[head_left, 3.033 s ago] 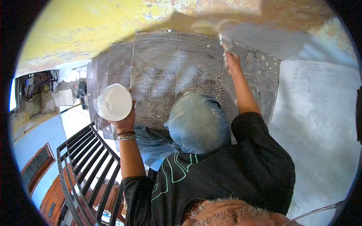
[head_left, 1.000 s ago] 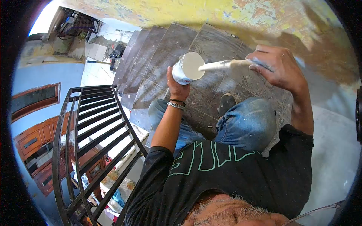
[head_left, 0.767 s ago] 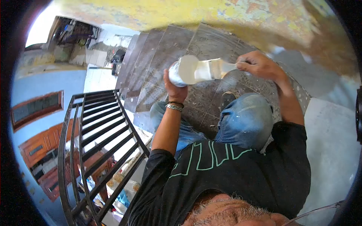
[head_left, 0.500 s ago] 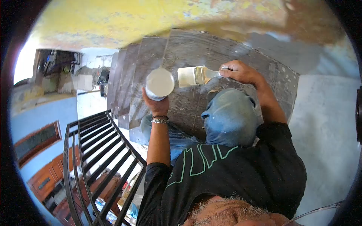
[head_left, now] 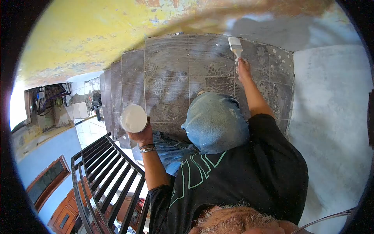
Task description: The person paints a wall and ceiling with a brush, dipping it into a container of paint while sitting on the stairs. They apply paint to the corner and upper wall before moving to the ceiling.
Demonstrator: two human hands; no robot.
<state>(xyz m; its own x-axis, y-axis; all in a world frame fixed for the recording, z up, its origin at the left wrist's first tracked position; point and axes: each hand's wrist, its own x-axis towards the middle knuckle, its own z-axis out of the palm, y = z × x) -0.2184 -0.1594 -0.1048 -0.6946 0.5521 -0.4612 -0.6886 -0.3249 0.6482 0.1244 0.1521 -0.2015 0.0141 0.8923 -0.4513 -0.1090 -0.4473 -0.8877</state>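
Note:
In my right hand [head_left: 243,68] is the handle of a wide paintbrush [head_left: 235,45], fingers closed round it. My arm is stretched forward, and the pale bristles point at the foot of the wall, close to where it meets the tiles. Out to the left, my left hand [head_left: 142,134] grips a round tub of white paint [head_left: 133,118] from its side and below. The white surface of the tub faces up toward me. A metal bracelet circles the left wrist. My bent knee in paint-flecked jeans [head_left: 214,121] is between the two arms.
Ahead rises a wall [head_left: 117,27] with patchy yellow paint, turning grey to the right. Dark floor tiles [head_left: 167,58] bear white smears and specks. A pale wall [head_left: 331,117] stands at my right. Black metal railing [head_left: 113,175] runs along the lower left, with wooden doors [head_left: 66,202] beyond it.
My right hand has carried the paintbrush forward and right, from beside the tub to the wall's base. My left hand has drawn the tub left and back toward the railing.

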